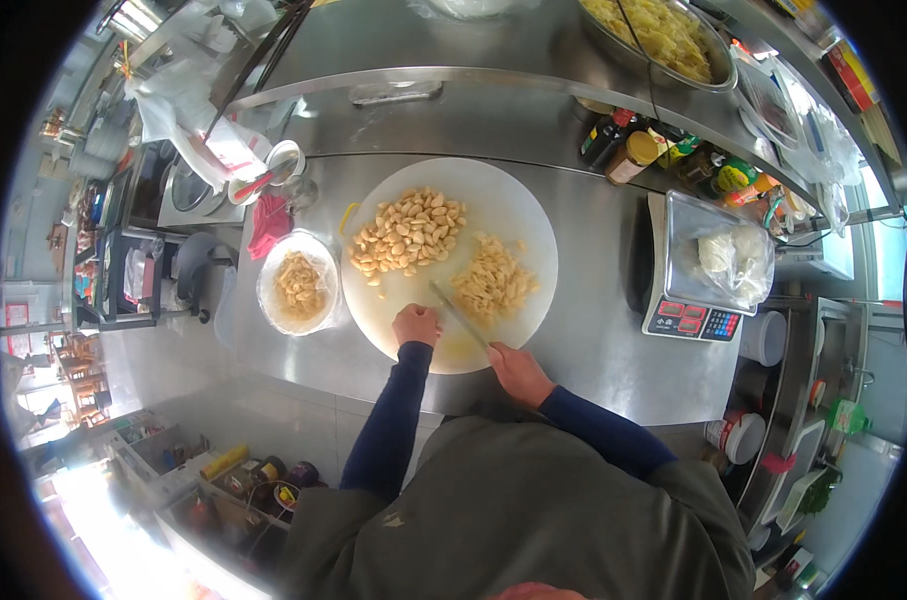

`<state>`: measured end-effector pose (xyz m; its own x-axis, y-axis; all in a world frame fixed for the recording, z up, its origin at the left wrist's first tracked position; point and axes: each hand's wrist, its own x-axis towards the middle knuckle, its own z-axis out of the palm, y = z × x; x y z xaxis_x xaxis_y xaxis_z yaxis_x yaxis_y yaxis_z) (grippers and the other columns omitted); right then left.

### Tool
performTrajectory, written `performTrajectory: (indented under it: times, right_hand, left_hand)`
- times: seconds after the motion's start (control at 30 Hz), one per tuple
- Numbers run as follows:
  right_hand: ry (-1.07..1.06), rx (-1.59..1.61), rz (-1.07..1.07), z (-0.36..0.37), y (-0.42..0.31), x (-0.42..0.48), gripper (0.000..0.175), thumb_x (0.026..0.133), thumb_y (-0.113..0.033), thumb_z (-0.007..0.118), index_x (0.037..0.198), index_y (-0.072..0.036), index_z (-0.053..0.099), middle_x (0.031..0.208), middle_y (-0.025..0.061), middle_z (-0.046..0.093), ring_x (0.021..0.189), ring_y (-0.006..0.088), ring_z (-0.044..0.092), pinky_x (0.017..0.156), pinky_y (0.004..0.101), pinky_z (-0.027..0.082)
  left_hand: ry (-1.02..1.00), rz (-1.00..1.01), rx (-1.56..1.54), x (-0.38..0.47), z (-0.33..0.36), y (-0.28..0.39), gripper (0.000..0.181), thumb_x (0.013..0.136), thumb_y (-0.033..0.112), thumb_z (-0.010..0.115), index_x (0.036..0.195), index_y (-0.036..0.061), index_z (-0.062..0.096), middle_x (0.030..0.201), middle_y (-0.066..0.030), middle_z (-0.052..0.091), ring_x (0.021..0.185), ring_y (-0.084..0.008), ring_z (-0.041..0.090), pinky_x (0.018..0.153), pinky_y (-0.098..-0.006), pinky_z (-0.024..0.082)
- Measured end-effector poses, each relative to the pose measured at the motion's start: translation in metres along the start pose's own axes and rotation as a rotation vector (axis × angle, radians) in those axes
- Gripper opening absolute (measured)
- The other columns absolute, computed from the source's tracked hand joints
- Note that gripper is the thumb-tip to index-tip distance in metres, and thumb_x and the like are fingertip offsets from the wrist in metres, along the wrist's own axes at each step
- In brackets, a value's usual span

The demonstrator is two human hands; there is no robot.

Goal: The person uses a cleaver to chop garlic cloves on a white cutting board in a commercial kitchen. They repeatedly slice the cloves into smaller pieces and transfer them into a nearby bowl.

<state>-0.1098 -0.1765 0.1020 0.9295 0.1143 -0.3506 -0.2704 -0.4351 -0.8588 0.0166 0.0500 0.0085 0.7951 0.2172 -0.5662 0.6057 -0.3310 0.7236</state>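
A round white cutting board (453, 176) lies on the steel counter. At its upper left is a pile of whole, pale peeled cloves that look like garlic (408, 229); at its right lies a heap of sliced pieces (495, 281). My right hand (519, 373) grips the handle of a knife (459, 315), whose blade points up and left between the piles. My left hand (417, 325) is curled over the board's lower part, left of the blade; whether its fingers hold a piece is hidden. Left of the board stands a plastic-lined bowl (264, 294) with more pale pieces.
A digital scale (692, 319) bearing a plastic bag (738, 259) stands at the right. Bottles and jars (633, 157) line the back right, beneath a steel shelf (453, 79) holding a large metal bowl (727, 71). A pink cloth (268, 225) and small cups (286, 161) sit at the back left.
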Motion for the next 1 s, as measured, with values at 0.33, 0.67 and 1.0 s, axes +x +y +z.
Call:
performTrajectory:
  times: [0.33, 0.67, 1.0]
  right_hand:
    - [-0.045, 0.014, 0.008, 0.002, -0.005, -0.003, 0.038, 0.115, -0.033, 0.046, 0.119, -0.002, 0.066, 0.102, 0.0321, 0.069, 0.100, 0.0555, 0.065, 0.087, 0.0588, 0.053]
    - [-0.026, -0.021, -0.013, -0.007, 0.011, -0.008, 0.039, 0.116, -0.036, 0.046, 0.117, -0.004, 0.068, 0.099, 0.0282, 0.072, 0.096, 0.0530, 0.068, 0.086, 0.0596, 0.054]
    - [-0.060, -0.132, -0.033, -0.008, -0.002, -0.011, 0.038, 0.115, -0.036, 0.046, 0.119, -0.004, 0.067, 0.098, 0.0263, 0.074, 0.094, 0.0509, 0.069, 0.083, 0.0594, 0.053]
  left_hand:
    - [0.098, 0.089, 0.173, -0.012, 0.010, -0.001, 0.025, 0.094, 0.021, 0.067, 0.085, -0.0008, 0.075, 0.067, -0.0156, 0.074, 0.066, -0.0297, 0.076, 0.071, -0.0425, 0.060]
    - [0.245, 0.177, 0.648, -0.030, -0.032, -0.012, 0.019, 0.093, 0.024, 0.072, 0.089, 0.0062, 0.076, 0.086, -0.0179, 0.078, 0.087, -0.0401, 0.076, 0.081, -0.0540, 0.058]
    - [0.396, 0.574, 0.567, 0.057, -0.099, 0.017, 0.019, 0.098, 0.022, 0.071, 0.112, 0.0091, 0.073, 0.111, -0.0165, 0.069, 0.104, -0.0399, 0.069, 0.087, -0.0527, 0.056]
